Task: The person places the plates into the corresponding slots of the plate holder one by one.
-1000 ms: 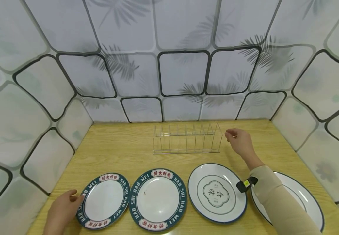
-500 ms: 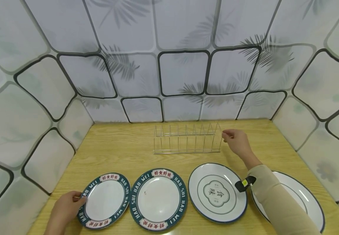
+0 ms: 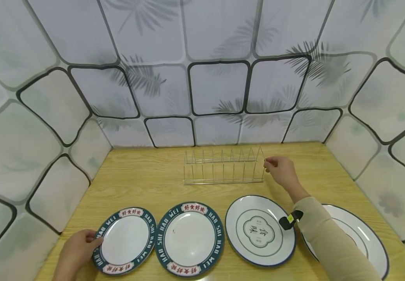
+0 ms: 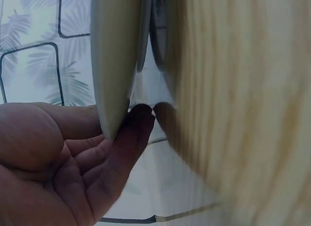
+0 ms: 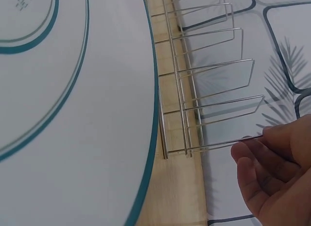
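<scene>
At the lower left, my left hand [image 3: 77, 249] pinches the left rim of a green-rimmed plate [image 3: 125, 242]. The left wrist view has the thumb on the upper face and fingers [image 4: 131, 148] under the plate edge [image 4: 114, 65], which stands slightly off the wooden table [image 4: 233, 90]. Toward the back, my right hand [image 3: 282, 171] pinches the right end wire of a metal wire plate rack [image 3: 223, 181]. Thumb and forefinger meet on that wire of the rack [image 5: 214, 73] in the right wrist view. The rack's slots hold nothing.
A second green-rimmed plate [image 3: 189, 242] lies right of the first. Beyond it are a white blue-rimmed plate [image 3: 234, 234] and a larger white plate [image 3: 367, 238], partly hidden by the right sleeve [image 3: 336, 238]. Patterned walls [image 3: 220, 89] enclose the table's back and sides.
My right hand has moved left onto the rack's end and now pinches its wire. The left hand has closed on the plate's rim. The rack and plates look almost unmoved.
</scene>
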A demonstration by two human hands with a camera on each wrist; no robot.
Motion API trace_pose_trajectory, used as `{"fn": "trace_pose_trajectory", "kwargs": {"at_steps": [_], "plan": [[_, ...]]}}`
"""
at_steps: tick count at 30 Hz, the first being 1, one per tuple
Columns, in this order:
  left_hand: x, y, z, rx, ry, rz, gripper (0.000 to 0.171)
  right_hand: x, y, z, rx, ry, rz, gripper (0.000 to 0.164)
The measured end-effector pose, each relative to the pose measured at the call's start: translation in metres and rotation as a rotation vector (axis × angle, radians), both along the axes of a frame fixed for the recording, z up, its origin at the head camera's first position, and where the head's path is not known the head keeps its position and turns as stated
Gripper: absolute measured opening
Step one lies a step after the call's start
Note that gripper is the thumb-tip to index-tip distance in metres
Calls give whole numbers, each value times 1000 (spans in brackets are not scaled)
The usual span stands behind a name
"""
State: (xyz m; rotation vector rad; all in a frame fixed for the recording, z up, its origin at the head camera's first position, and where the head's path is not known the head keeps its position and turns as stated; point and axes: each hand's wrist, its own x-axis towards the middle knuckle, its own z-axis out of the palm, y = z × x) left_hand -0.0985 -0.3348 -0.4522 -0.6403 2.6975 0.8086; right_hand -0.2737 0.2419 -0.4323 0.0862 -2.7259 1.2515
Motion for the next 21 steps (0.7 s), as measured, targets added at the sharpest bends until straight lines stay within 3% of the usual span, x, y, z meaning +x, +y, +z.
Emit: {"fn": "trace_pose_trajectory", "kwargs": {"at_steps": [11,18,21], "plan": [[1,-5,-4,22,11,7,38,-4,0,-6,-55,-15,-25,28],[3,-5,-2,149,88,47,38,-4,3,-8,-94,-49,-38,31],[5,-5,4,155,133,37,39,-4,3,-7,-105,-51,-39,30]]}}
